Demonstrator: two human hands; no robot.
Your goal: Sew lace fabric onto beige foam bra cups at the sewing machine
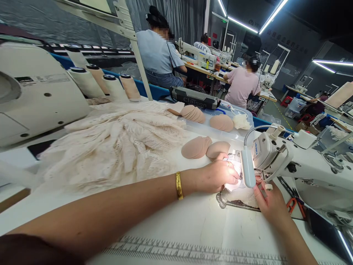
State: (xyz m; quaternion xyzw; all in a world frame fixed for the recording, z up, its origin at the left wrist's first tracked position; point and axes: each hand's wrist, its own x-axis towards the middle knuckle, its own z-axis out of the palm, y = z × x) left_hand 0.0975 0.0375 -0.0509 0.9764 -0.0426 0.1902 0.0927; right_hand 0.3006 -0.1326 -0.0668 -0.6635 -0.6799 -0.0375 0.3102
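My left hand (pixel 219 175), with a gold bracelet (pixel 179 186) at the wrist, is closed with bent fingers on a piece of white fabric (pixel 233 186) left of the needle area of a white sewing machine (pixel 275 149). A lit lamp (pixel 248 167) on a flexible neck shines on the cloth. My right hand (pixel 270 202) reaches in beside the needle area from the right, thumb stretched forward. The lamp and machine parts hide its fingertips, so its grip cannot be made out. Just beyond my left hand lie beige oval pads (pixel 196 147).
Cream lace fabric (pixel 124 147) is heaped on the left. A clear plastic tray (pixel 249 116) holds more pads behind. Orange-handled scissors (pixel 295 206) and a dark phone-like device (pixel 328 232) lie right. A ruler strip (pixel 193 252) runs along the front. Co-workers (pixel 157 55) sit at machines beyond.
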